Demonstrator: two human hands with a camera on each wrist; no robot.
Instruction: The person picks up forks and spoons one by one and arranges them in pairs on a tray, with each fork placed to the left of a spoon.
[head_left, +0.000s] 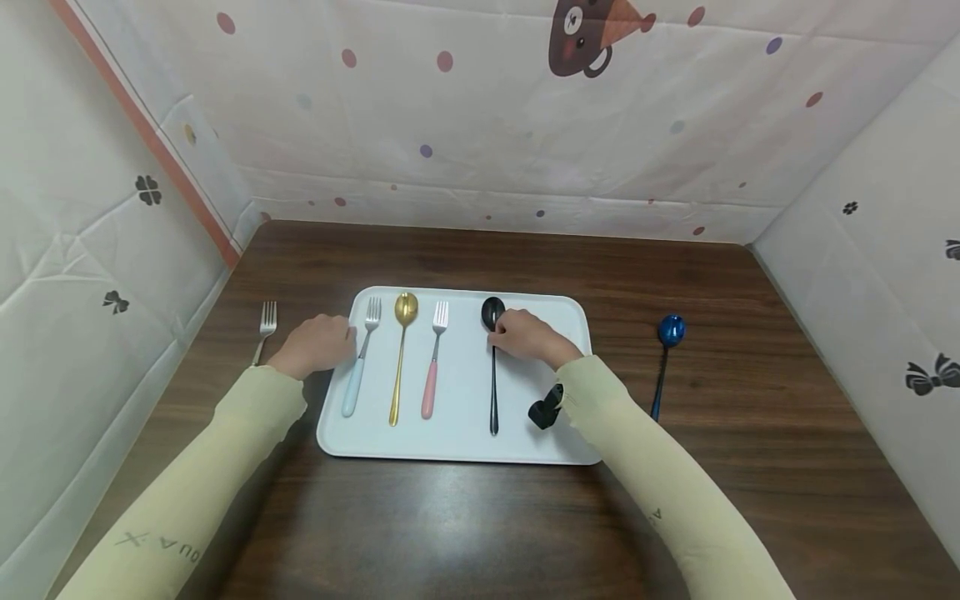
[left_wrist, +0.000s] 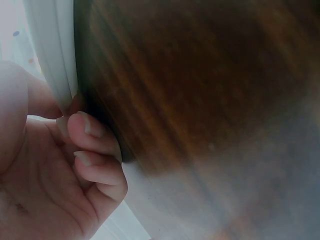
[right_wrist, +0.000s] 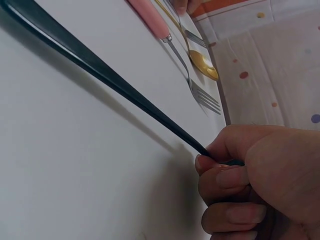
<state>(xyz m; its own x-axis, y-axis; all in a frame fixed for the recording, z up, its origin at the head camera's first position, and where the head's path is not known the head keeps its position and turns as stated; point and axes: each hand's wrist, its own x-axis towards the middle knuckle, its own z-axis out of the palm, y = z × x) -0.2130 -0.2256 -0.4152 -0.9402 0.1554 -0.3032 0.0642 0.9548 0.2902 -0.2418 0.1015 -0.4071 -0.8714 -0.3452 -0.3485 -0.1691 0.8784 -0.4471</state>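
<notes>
Black, slim and stiff, the black spoon point(head_left: 492, 358) lies on the white tray point(head_left: 457, 433), right of centre. The right hand point(head_left: 525, 335) pinches its neck below the bowl, at 12 o'clock; likely light and slick. The left hand point(head_left: 318, 343), fingers curled, grips the tray's 9 o'clock rim.

Soft, even overhead light fills the head view; a pale glare patch sits near the table's point(head_left: 450, 533) front edge, and the walls bow outward. The left wrist view is heavily blurred; the right wrist view is sharper, with soft shadows.
</notes>
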